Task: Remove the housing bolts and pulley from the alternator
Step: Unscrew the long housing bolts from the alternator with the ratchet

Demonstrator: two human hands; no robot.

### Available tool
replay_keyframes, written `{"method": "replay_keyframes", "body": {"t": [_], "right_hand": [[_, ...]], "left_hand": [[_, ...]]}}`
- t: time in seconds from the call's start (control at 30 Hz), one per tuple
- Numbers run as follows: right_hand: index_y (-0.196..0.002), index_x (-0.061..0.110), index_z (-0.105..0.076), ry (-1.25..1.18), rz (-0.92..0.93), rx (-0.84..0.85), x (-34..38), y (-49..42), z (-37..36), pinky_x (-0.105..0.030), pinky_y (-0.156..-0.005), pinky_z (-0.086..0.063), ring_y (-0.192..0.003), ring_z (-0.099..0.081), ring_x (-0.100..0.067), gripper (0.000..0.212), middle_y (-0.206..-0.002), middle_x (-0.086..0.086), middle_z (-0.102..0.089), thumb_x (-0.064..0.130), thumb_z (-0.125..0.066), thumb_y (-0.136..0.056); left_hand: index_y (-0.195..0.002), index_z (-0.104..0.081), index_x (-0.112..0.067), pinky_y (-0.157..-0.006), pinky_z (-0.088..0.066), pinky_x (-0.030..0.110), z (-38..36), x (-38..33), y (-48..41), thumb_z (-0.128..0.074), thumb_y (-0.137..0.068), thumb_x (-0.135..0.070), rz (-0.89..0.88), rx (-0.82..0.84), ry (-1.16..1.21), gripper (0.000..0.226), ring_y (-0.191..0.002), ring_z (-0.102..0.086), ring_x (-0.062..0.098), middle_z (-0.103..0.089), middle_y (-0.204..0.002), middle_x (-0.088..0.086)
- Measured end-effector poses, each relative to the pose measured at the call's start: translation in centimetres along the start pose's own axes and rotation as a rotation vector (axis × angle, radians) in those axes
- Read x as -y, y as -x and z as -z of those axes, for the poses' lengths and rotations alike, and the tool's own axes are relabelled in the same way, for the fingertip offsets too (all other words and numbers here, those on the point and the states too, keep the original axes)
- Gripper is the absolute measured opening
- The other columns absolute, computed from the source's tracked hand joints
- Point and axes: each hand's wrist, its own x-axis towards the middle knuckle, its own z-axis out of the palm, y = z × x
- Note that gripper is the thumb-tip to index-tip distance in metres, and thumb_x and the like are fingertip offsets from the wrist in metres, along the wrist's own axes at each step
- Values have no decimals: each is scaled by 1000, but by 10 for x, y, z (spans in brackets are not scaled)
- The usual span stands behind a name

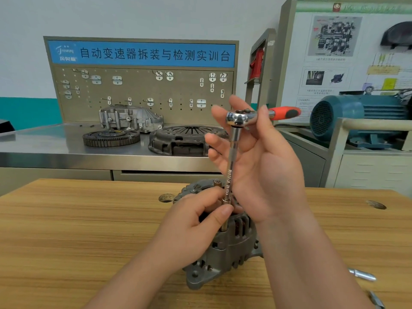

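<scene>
A grey alternator (225, 248) stands on the wooden table (89, 230), its copper windings showing through the slots. A chrome ratchet (239, 118) with a red and black handle carries a long extension bar (230, 166) that runs down to a socket (225, 219) at the alternator's housing. My right hand (260, 163) holds the ratchet head and the bar, fingers loosely curled round them. My left hand (198, 217) pinches the socket end of the bar between thumb and fingers, just above the housing. The bolt under the socket is hidden.
A chrome tool piece (363, 274) and another metal tool (376, 299) lie on the table at the right. Behind stands a steel bench with a flywheel (111, 137), a clutch cover (185, 139), a gearbox housing (131, 118) and a pegboard (142, 90). A teal motor (356, 114) sits at right.
</scene>
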Motion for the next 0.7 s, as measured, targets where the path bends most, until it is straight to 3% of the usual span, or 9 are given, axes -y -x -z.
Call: {"method": "replay_keyframes", "body": {"t": [0.1,0.2,0.3,0.33,0.37,0.43,0.53,0.6,0.7], "right_hand": [[-101,32,-71,101,95,-12,-3,2,-5,-25,-75,-51,-89,-64,-14,20,-111,7,-72,34,-60,-85],[-98,35,-73,166,140,-26,-6,3,-8,-28,-80,-49,-98,-63,-14,22,-120,11,-68,27,-58,-84],[-111,30,-65,110,85,-1,-6,2,-8,-28,-78,-51,-92,-68,-17,26,-115,7,-71,40,-50,-91],[-114,25,-62,80,59,-5,-5,2,-8,-28,-77,-52,-87,-70,-16,34,-108,5,-73,44,-48,-89],[-116,21,-60,45,35,-11,-4,2,-7,-27,-75,-54,-82,-70,-16,41,-101,4,-75,45,-45,-86],[-116,20,-61,11,29,-21,-3,2,-7,-26,-73,-56,-79,-70,-16,41,-97,2,-75,43,-48,-85],[-102,31,-72,75,108,-27,-5,2,-7,-28,-78,-51,-99,-65,-18,21,-110,6,-72,31,-57,-88],[-95,36,-76,119,142,-21,-7,3,-8,-28,-79,-50,-114,-61,-19,23,-118,10,-69,26,-57,-84],[-101,32,-72,92,137,8,-7,3,-8,-26,-78,-52,-99,-67,-17,24,-115,9,-71,32,-52,-89]], "left_hand": [[-88,-62,-4,-53,-33,11,0,1,-1,-59,-91,-32,60,-18,51,28,-53,-52,-9,-51,-50,-3],[-82,-61,-22,-51,-31,17,-1,0,0,-59,-89,-35,82,-48,36,14,-46,-39,0,-47,-48,-9],[-93,-62,-29,-59,-40,36,-3,2,0,-51,-85,-51,70,-43,42,26,-57,-51,24,-58,-63,14],[-95,-61,-31,-59,-40,35,-3,2,0,-47,-83,-56,57,-37,17,31,-57,-50,21,-57,-60,8],[-93,-59,-31,-55,-35,24,-2,2,1,-44,-82,-58,42,-37,-13,33,-54,-45,12,-51,-55,-4],[-86,-57,-29,-54,-30,12,-1,2,1,-43,-82,-58,26,-35,-24,33,-51,-39,6,-44,-52,-11],[-90,-66,-23,-60,-36,26,-2,5,0,-50,-83,-52,67,-34,20,33,-60,-51,29,-60,-65,14],[-94,-67,-16,-60,-36,29,-3,6,0,-52,-82,-49,84,-45,18,38,-59,-51,29,-61,-69,20],[-90,-66,-22,-59,-34,27,-4,5,0,-56,-82,-49,63,-44,49,30,-55,-49,21,-62,-64,12]]}}
